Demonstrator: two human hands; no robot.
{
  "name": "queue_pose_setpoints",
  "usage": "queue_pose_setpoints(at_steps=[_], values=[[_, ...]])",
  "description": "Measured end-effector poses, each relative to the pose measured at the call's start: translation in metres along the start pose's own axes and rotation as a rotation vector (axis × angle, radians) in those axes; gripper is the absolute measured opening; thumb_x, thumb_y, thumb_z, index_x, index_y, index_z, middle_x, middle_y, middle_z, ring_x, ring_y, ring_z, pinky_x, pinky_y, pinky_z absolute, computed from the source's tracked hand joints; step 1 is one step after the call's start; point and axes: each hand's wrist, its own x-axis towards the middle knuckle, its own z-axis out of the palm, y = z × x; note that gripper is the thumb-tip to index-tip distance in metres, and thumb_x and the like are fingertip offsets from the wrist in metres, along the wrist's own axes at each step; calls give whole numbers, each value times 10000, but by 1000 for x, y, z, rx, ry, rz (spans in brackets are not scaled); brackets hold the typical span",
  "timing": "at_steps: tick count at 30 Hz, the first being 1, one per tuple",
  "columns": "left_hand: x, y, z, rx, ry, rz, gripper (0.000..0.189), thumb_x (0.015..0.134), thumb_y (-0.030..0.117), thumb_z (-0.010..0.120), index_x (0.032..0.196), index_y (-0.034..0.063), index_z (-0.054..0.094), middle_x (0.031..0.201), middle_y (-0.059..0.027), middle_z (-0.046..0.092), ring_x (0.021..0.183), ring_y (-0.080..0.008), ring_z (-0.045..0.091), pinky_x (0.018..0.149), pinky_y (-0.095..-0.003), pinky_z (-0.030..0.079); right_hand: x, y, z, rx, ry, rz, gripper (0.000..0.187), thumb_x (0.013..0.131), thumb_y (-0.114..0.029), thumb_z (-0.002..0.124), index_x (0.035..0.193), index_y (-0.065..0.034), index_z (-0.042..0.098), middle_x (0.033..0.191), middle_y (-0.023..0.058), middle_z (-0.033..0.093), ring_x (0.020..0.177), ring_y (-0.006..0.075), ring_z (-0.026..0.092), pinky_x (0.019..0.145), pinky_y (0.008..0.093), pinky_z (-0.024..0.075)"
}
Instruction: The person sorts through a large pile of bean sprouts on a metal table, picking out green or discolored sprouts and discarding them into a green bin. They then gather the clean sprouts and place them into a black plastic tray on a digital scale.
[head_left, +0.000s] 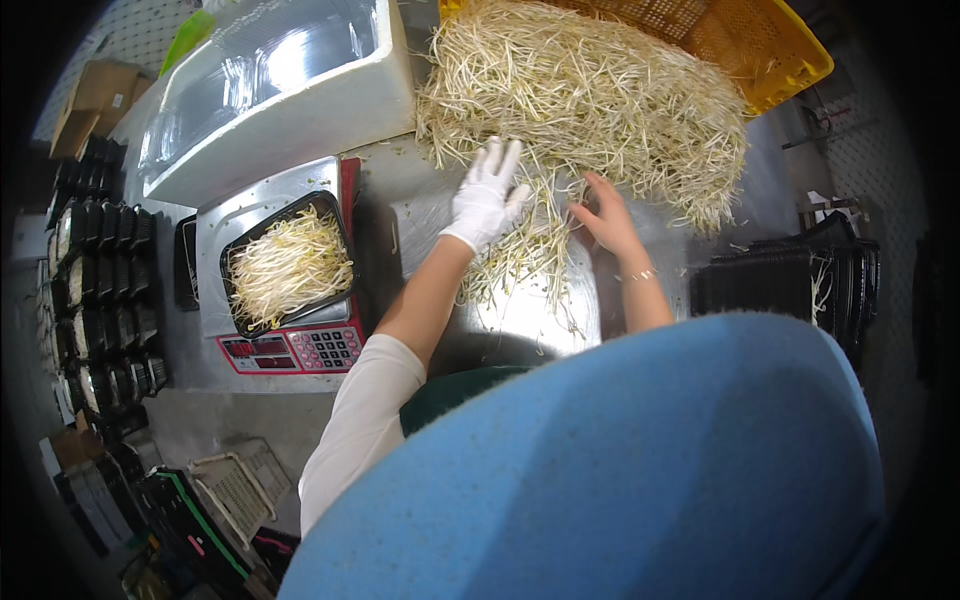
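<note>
A large heap of bean sprouts (577, 90) spills out of a yellow plastic crate (787, 56) onto the steel table. My left hand (487, 196), in a white glove, reaches to the heap's front edge with its fingers spread. My right hand (611, 217) is bare and wears a bracelet; its thumb and fingers are apart, close to the heap. Between and below both hands lies a loose strand pile of sprouts (517, 259). Neither hand appears to grip anything, though contact at the fingertips is unclear. To the left, a black plastic tray (346, 225) filled with sprouts rests on a digital scale (289, 352).
A white foam box (300, 112) lined with clear film stands behind the scale. Empty black trays (750, 281) are stacked at the right. Packed trays (97, 277) form tall stacks at the far left. A cardboard box (97, 101) and pale plastic baskets (232, 487) lie farther out.
</note>
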Motion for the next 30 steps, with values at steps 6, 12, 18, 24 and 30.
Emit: queue_pose_setpoints(at_steps=[6,12,18,24,30], values=[[-72,12,-9,-231,-400,258,394,830,245,525,1157,26,536,1226,-175,504,1121,-324,487,964,-373,384,-52,-40,34,19,-331,-147,421,787,-211,597,1142,4,527,1175,187,528,1118,333,479,951,381,385],[-91,11,-50,-463,23,-117,305,779,143,569,1064,40,604,1089,-191,559,957,-331,529,865,-389,410,22,-70,28,-23,-305,-96,431,793,-318,598,1174,-124,550,1236,140,491,1146,308,451,949,381,374],[-86,-21,-69,199,92,-502,667,761,306,602,1313,29,349,1258,-232,406,1164,-392,371,1020,-452,253,-10,-42,59,-200,-366,-180,567,812,-396,561,1225,-16,477,1370,152,364,1257,321,345,1024,415,285],[-86,-10,-33,-138,-97,-134,575,842,351,514,1279,-3,392,1257,-229,444,1185,-364,397,1011,-396,295,-4,-39,15,-211,-292,-93,561,842,-381,532,1247,-1,458,1362,152,380,1277,285,332,1037,440,249],[-109,29,-62,-225,-391,34,553,831,346,529,1295,72,406,1248,-181,476,1188,-332,410,1015,-412,278,-60,-23,13,-134,-378,36,573,845,-382,520,1269,-7,427,1364,144,380,1265,292,347,1021,436,278]])
